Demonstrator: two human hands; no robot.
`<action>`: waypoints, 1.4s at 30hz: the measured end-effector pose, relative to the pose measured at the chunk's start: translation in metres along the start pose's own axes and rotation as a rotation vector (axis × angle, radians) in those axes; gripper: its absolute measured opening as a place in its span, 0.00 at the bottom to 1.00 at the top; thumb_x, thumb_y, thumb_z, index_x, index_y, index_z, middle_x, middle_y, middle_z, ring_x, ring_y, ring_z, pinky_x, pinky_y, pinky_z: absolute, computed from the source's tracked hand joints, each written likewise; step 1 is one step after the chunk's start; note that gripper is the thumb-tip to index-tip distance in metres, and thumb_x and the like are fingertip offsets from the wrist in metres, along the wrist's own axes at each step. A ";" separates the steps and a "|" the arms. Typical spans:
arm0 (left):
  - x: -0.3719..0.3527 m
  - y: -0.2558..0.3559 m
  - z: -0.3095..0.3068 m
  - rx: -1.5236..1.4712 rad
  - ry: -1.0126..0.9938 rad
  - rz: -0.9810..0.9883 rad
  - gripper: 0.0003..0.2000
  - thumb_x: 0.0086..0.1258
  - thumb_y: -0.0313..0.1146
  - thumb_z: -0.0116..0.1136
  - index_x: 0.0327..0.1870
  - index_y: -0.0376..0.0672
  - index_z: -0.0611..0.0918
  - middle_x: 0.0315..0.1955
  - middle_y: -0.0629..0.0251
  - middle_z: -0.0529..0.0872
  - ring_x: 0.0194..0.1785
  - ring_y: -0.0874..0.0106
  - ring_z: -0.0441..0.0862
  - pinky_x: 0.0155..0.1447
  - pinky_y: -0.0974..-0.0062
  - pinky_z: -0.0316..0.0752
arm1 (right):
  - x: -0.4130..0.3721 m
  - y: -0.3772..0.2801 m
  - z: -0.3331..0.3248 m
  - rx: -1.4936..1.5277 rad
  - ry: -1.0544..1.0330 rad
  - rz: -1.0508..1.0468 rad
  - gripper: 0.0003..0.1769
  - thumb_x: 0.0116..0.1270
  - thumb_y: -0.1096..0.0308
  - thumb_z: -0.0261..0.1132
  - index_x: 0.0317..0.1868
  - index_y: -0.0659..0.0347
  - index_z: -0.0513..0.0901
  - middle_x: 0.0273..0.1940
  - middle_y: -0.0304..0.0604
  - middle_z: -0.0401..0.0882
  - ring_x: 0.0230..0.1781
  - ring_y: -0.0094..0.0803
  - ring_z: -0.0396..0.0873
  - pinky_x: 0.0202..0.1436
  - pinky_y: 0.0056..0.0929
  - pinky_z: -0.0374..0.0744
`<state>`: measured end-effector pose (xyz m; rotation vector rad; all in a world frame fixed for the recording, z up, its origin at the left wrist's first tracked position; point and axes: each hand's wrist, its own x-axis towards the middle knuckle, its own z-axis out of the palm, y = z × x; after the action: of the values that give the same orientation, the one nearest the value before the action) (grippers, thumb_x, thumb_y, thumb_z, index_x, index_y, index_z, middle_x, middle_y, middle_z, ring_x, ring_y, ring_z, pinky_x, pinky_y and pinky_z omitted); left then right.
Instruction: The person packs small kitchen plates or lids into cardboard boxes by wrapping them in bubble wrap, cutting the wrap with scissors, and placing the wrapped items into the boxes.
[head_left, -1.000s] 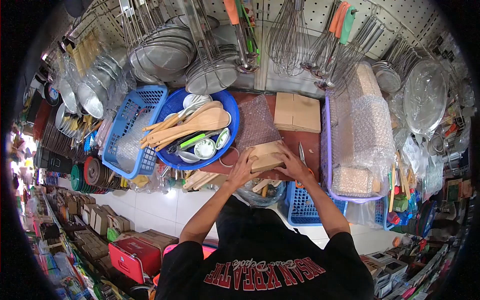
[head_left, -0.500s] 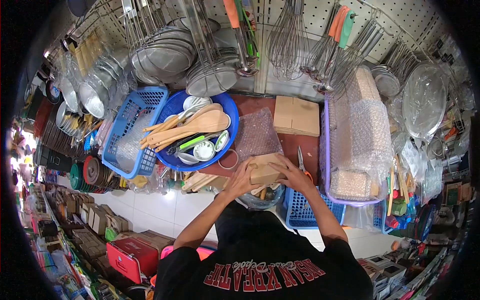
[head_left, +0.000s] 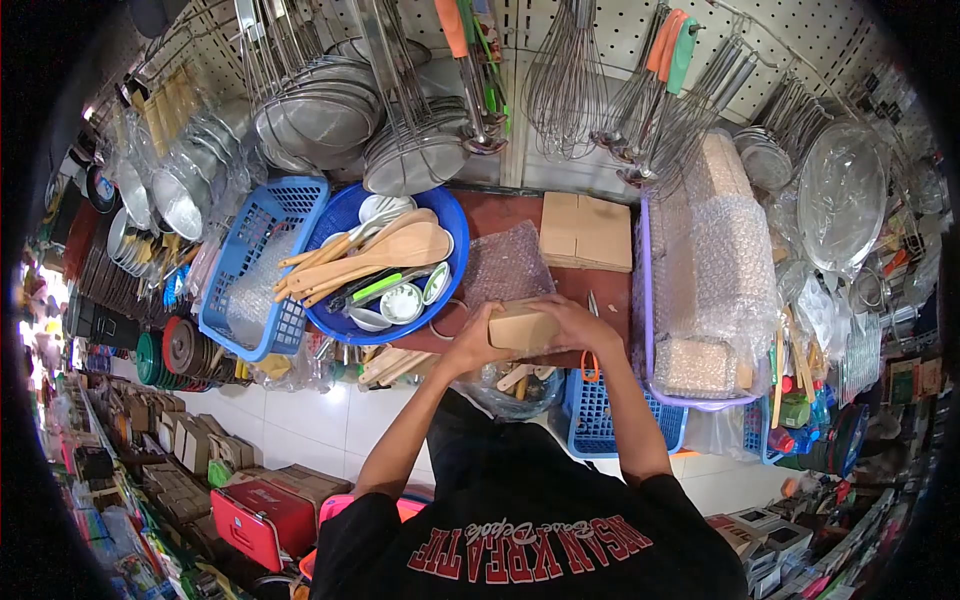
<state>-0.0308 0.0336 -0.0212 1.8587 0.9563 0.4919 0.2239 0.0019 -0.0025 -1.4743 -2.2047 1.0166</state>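
Observation:
A small brown cardboard box (head_left: 522, 329) is held between my two hands over the front edge of the red-brown table. My left hand (head_left: 475, 343) grips its left end, and my right hand (head_left: 582, 327) is closed round the right end. Beyond the box lies a bubble wrap sheet (head_left: 508, 262). Scissors (head_left: 591, 366) with orange handles lie beside my right hand, partly hidden by it. Near my left hand is a pale ring (head_left: 436, 328), perhaps a tape roll. The box's contents are not visible.
A blue basin (head_left: 322, 318) of wooden spoons and other utensils stands left, beside a blue basket (head_left: 209, 320). Flat cardboard pieces (head_left: 586, 235) are stacked at the back. At right is a purple-rimmed basket (head_left: 647, 300) with bubble-wrapped packages. Whisks (head_left: 566, 90) and strainers (head_left: 415, 160) hang above.
The box has tipped so that its near side faces me more, and my hands have shifted to its two ends. The view has moved slightly.

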 end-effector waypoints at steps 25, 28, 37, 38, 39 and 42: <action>-0.032 0.033 0.079 0.874 0.218 0.339 0.30 0.65 0.33 0.55 0.69 0.33 0.69 0.66 0.52 0.70 0.73 0.54 0.62 0.78 0.52 0.52 | 0.093 0.046 -0.041 0.231 -0.758 0.255 0.43 0.53 0.61 0.80 0.69 0.58 0.71 0.57 0.42 0.81 0.57 0.30 0.76 0.57 0.33 0.77; -0.026 0.025 0.082 0.992 0.203 0.331 0.32 0.66 0.35 0.53 0.72 0.35 0.65 0.68 0.53 0.67 0.74 0.55 0.61 0.79 0.52 0.51 | 0.098 0.048 -0.043 0.278 -0.801 0.309 0.42 0.54 0.62 0.80 0.69 0.58 0.71 0.57 0.41 0.81 0.57 0.30 0.76 0.57 0.32 0.77; -0.014 0.006 0.085 1.144 0.230 0.360 0.33 0.66 0.36 0.52 0.74 0.41 0.64 0.68 0.57 0.65 0.74 0.55 0.60 0.78 0.49 0.52 | 0.106 0.059 -0.047 0.444 -0.887 0.473 0.38 0.60 0.65 0.76 0.69 0.54 0.70 0.54 0.37 0.82 0.50 0.23 0.78 0.52 0.27 0.80; -0.014 0.006 0.083 1.141 0.224 0.361 0.33 0.66 0.36 0.52 0.75 0.42 0.64 0.68 0.57 0.66 0.74 0.56 0.60 0.78 0.49 0.52 | 0.107 0.061 -0.044 0.452 -0.892 0.488 0.38 0.61 0.65 0.76 0.70 0.54 0.69 0.53 0.37 0.82 0.49 0.22 0.78 0.51 0.26 0.80; -0.015 0.007 0.082 1.152 0.231 0.366 0.33 0.65 0.36 0.53 0.74 0.42 0.64 0.67 0.57 0.66 0.73 0.56 0.61 0.78 0.49 0.52 | 0.106 0.057 -0.045 0.469 -0.905 0.496 0.38 0.61 0.66 0.75 0.71 0.53 0.69 0.53 0.36 0.82 0.48 0.22 0.78 0.50 0.25 0.80; -0.014 0.014 0.076 1.185 0.253 0.371 0.33 0.65 0.37 0.53 0.74 0.43 0.65 0.64 0.58 0.68 0.70 0.58 0.64 0.76 0.50 0.56 | 0.104 0.055 -0.046 0.514 -0.929 0.531 0.38 0.64 0.66 0.74 0.72 0.51 0.67 0.51 0.35 0.82 0.45 0.21 0.78 0.45 0.23 0.80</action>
<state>0.0173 -0.0239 -0.0433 3.1341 1.1957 0.4022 0.2436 0.1250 -0.0223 -1.5130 -1.7312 2.6326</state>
